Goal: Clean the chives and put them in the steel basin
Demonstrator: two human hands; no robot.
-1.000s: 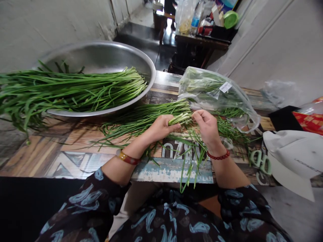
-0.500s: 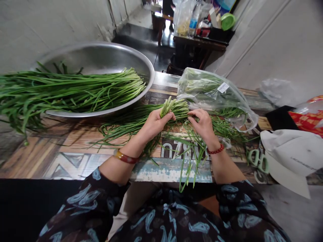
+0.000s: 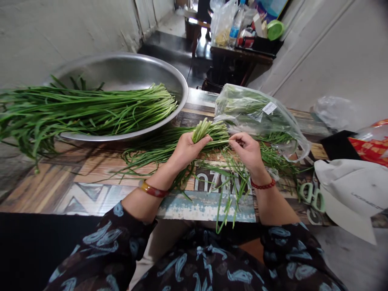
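Note:
My left hand (image 3: 189, 150) is wrapped round a small bunch of green stalks (image 3: 200, 130), their pale ends pointing up. Just right of it, my right hand (image 3: 247, 150) pinches with thumb and forefinger at the tip of a stalk from the pile. Beneath and behind both hands lies a loose pile of long green stems (image 3: 157, 147) on the patterned table (image 3: 100, 165). Thin scraps (image 3: 232, 182) are scattered between my forearms, some hanging over the front edge. A large metal basin (image 3: 121, 66) at the left holds a thick heap of leafy stalks (image 3: 121, 107).
Behind my right hand lies a clear plastic bag (image 3: 257, 107) with more greens. Green-handled scissors (image 3: 311, 197) and a white cap (image 3: 348, 190) are at the right, near a red package (image 3: 371, 143). A side table (image 3: 242, 54) with a bottle stands beyond.
My right hand has closed from a looser pose into a pinch and shifted slightly right and down. My left hand still holds its bunch. The whole view has shifted a little.

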